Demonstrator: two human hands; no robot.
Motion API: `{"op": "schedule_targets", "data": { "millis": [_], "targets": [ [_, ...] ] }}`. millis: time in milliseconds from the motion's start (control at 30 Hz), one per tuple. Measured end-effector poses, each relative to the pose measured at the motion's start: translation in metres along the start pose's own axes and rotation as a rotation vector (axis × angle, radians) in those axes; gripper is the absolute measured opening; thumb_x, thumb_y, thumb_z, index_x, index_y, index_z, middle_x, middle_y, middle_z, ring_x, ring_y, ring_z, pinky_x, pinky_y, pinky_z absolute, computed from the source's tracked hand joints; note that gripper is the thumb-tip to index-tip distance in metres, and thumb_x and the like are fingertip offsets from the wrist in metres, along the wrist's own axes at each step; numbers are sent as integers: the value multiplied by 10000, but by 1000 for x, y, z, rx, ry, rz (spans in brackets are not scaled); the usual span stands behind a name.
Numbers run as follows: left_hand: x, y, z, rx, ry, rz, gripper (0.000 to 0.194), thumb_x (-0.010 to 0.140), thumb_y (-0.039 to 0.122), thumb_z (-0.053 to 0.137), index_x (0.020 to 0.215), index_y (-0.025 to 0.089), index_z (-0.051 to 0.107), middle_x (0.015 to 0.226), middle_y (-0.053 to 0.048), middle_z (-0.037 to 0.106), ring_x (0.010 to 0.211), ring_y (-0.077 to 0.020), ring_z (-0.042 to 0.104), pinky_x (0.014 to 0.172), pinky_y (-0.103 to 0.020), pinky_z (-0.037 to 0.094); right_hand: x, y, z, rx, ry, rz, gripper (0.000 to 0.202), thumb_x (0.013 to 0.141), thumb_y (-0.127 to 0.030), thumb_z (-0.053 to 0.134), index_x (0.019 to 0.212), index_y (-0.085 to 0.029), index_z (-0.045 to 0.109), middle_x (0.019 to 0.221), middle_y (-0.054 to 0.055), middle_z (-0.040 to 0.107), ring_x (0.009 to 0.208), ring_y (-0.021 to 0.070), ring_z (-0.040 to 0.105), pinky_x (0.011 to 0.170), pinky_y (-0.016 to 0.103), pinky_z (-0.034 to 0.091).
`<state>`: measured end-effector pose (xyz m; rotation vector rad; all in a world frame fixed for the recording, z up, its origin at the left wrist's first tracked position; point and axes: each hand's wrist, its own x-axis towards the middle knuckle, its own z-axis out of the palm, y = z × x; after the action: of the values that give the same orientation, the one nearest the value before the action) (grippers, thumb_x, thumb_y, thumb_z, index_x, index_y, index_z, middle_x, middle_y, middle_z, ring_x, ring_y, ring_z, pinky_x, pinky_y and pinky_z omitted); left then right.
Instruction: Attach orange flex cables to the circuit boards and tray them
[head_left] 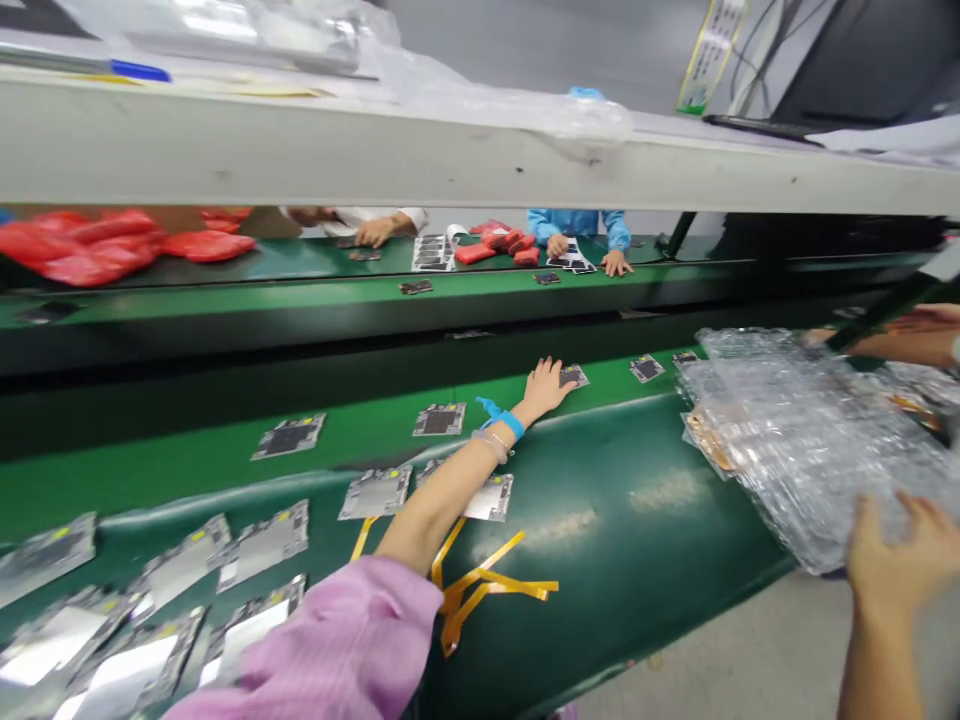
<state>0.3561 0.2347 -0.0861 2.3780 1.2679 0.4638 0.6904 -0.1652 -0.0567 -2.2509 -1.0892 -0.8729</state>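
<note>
My left hand point(546, 388), with a blue wristband, reaches over the green belt point(360, 400). Its fingers are spread and its thumb side touches the edge of a circuit board point(575, 376). At the lower right my right hand point(896, 550) is slightly blurred, fingers apart, beside a stack of clear plastic trays point(810, 430). Another board point(440, 420) lies on the belt behind my left wrist, and one more point(289, 436) is farther left. Beneath my left forearm, silvery boards point(376, 492) and orange strips point(480, 578) rest on the dark green table point(600, 600).
Several boards point(262, 545) cover the table at the lower left. A white shelf point(375, 160) crosses above the belt. Across the line are other people's hands point(379, 230), red packets point(495, 243) and red bags point(90, 245). Another person's hand point(926, 320) is at the right edge.
</note>
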Motion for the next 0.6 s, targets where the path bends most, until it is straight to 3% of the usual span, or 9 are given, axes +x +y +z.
{"op": "schedule_targets", "data": {
  "millis": [33, 133, 267, 433, 600],
  "targets": [
    [7, 6, 9, -5, -3, -6, 452, 956, 374, 623, 1355, 179, 536, 1443, -129, 497, 1278, -314, 520, 1054, -561, 438, 6, -5, 2, -3, -28, -28, 611, 942, -518, 393, 1405, -144, 533, 1302, 305, 560, 1248, 467, 518, 999, 645, 363],
    [16, 18, 25, -23, -20, -49, 389, 959, 338, 628, 1303, 167, 569, 1339, -117, 572, 1166, -278, 597, 975, -508, 516, 24, -11, 12, -4, -235, -143, 489, 950, -506, 412, 1126, -158, 707, 1028, 200, 713, 1005, 349, 667, 923, 463, 490],
    [28, 20, 22, -84, -56, -134, 371, 961, 336, 628, 1284, 161, 577, 1302, -113, 592, 1116, -261, 621, 930, -478, 544, 31, -15, 18, -52, -393, -200, 410, 952, -451, 432, 1024, -196, 745, 985, 121, 726, 856, 272, 682, 745, 358, 505],
    [34, 16, 1, -253, -135, -131, 351, 965, 337, 623, 1264, 157, 587, 1259, -106, 614, 1067, -244, 641, 895, -450, 562, 35, -32, 10, -133, -365, -159, 405, 969, -405, 425, 1110, -184, 733, 1052, 113, 698, 769, 230, 650, 589, 305, 390],
    [-4, 5, -30, -470, -209, -27, 312, 949, 338, 639, 1191, 144, 613, 1155, -84, 652, 992, -223, 655, 863, -416, 560, 51, -42, -1, -159, -274, -68, 501, 1004, -466, 388, 1247, -140, 682, 1019, 139, 682, 799, 245, 629, 573, 300, 316]
  ]
}}
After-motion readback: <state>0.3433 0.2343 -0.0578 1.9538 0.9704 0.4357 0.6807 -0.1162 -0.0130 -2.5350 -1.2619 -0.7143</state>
